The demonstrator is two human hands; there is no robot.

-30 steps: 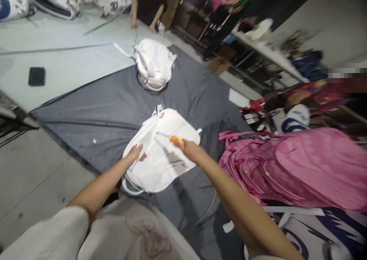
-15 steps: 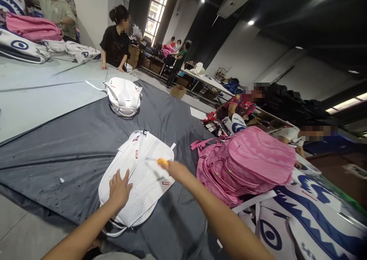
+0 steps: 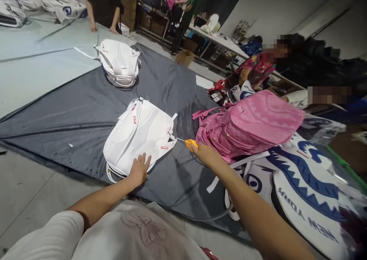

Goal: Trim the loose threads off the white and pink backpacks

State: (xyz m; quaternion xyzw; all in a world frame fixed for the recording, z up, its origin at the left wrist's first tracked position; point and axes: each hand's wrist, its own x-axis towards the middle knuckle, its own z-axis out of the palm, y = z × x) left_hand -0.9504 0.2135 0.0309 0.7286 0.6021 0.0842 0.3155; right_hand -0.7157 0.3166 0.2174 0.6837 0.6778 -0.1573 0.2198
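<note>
A white backpack (image 3: 137, 134) lies flat, straps up, on a dark grey sheet (image 3: 77, 114). My left hand (image 3: 139, 170) rests with spread fingers on its near edge. My right hand (image 3: 204, 154) holds a small tool with an orange handle (image 3: 190, 143); its thin metal tip points at the backpack's right side. A pile of pink backpacks (image 3: 246, 124) lies just right of my right hand.
A second white backpack (image 3: 119, 63) sits farther back on the grey sheet. White-and-blue printed bags (image 3: 301, 191) lie at the right. A person in black (image 3: 101, 4) leans on the pale sheet (image 3: 34, 65) at the back. Other people sit at the right, near tables and boxes.
My left hand slid from the backpack's middle to its near edge. My right hand drew the orange tool off the backpack to its right side. The head camera dipped, rose, then dropped again.
</note>
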